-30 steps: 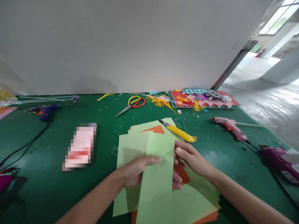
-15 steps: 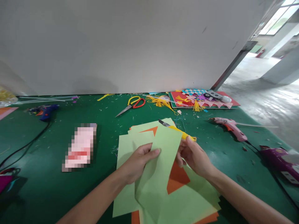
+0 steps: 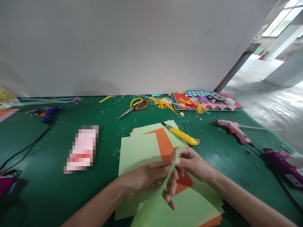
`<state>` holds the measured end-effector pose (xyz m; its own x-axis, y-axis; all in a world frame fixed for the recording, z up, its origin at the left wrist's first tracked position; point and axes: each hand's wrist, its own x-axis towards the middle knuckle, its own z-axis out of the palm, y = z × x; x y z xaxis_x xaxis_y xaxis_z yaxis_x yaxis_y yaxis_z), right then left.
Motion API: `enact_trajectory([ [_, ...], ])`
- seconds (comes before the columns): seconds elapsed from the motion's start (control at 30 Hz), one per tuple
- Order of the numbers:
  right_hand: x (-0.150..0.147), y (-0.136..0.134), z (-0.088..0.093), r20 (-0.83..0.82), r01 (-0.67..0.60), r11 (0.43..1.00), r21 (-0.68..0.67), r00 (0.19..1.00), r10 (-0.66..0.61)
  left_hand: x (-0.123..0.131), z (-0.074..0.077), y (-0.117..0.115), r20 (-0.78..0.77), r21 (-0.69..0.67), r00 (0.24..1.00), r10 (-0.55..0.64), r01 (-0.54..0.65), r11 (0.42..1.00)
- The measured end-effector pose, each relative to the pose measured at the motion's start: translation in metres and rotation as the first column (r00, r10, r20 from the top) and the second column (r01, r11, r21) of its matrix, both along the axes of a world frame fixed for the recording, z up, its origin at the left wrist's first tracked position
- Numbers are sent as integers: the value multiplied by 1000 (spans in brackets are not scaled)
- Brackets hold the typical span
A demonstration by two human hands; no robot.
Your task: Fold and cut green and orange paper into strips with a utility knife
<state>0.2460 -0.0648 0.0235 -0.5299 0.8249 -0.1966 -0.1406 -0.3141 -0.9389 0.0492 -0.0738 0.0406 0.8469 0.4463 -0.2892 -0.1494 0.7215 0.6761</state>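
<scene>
My left hand (image 3: 145, 176) and my right hand (image 3: 195, 164) meet over a stack of paper. Between them a light green paper sheet (image 3: 151, 205) is tilted up almost edge-on, its near part blurred. Left fingers grip one face of the sheet, while the right thumb and forefinger pinch its upper edge. Underneath lie more green sheets (image 3: 139, 148) and orange paper (image 3: 164, 142), overlapping unevenly. A yellow utility knife (image 3: 183, 135) with its blade out rests on the far right corner of the stack, just beyond my right hand.
Red-and-yellow-handled scissors (image 3: 134, 107) lie behind the stack. A pink glue gun (image 3: 234, 129) and a purple device (image 3: 284, 165) are at right; a blue glue gun (image 3: 48, 114) and a blurred-out pink object (image 3: 81, 149) are at left. Yellow tassels (image 3: 163, 102) lie along the wall.
The green sheet has swung from facing me to nearly edge-on. My right hand has left the utility knife's side and now pinches the sheet, uncovering the knife and orange paper.
</scene>
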Motion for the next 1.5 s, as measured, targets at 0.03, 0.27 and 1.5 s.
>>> enact_trajectory([
  [0.03,0,0,0,-18,8,1000,2,1000,-8,1,1,1,-21,35,1000,-3,4,999],
  [0.27,6,6,-3,85,132,990,53,987,-136,-1,-2,9,-117,12,940,320,-321,947],
  [1.5,2,1,2,279,-35,581,813,899,-337,3,2,4,-483,627,786,386,3,779],
])
